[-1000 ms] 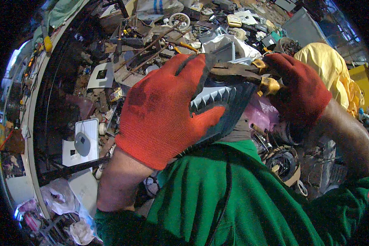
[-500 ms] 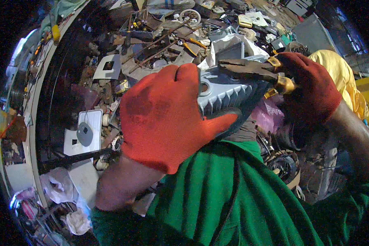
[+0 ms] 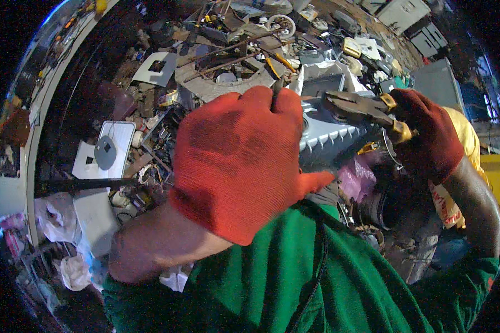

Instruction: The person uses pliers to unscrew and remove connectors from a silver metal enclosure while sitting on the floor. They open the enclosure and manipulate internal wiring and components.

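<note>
left hand (image 3: 236,166) grasps the casing (image 3: 330,143), which looks whole where visible; right hand (image 3: 432,133) clenches pliers (image 3: 356,107) over it.

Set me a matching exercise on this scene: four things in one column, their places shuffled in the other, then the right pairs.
Things:
1. Dark metal pliers with yellow grips
2. Grey ribbed plastic casing
3. Grey rounded flat piece
4. Draped yellow sheet

Places:
A. On a white rectangular panel
B. Behind the right hand and forearm
C. In the left hand
D. In the right hand

Pairs: 1-D, 2-C, 3-A, 4-B
</note>
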`<action>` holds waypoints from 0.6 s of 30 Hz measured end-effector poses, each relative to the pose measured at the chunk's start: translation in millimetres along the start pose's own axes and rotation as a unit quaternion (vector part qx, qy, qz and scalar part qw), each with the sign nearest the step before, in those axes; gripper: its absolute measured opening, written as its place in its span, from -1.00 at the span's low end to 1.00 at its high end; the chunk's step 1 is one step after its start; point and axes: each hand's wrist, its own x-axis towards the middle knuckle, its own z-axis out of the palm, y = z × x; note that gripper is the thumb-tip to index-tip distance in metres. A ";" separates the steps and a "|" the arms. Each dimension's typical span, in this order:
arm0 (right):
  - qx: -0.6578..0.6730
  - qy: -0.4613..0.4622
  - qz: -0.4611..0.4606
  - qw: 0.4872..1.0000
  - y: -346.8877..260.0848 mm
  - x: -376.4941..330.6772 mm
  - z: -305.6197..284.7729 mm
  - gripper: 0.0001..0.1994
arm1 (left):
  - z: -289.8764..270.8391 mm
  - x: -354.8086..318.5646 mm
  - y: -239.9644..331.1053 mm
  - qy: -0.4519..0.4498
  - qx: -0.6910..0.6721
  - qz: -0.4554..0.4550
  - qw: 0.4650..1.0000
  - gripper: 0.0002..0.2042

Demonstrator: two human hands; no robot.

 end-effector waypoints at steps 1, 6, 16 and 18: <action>0.008 0.007 -0.011 1.000 2.9 -0.7 -0.3 -0.34 | -0.9 -0.7 0.8 -0.005 -0.002 0.004 1.000 -0.16; 0.002 -0.021 -0.078 0.997 7.8 11.8 -8.5 -0.42 | -0.4 -8.6 1.3 0.029 -0.025 -0.009 0.999 -0.17; -0.020 -0.006 -0.148 0.989 5.4 24.2 -19.8 -0.36 | -24.3 -20.1 9.1 -0.004 -0.030 -0.035 0.999 -0.12; -0.015 -0.002 -0.166 0.986 2.3 30.5 -19.5 -0.38 | -26.0 -26.2 8.0 0.004 -0.027 -0.029 0.999 -0.09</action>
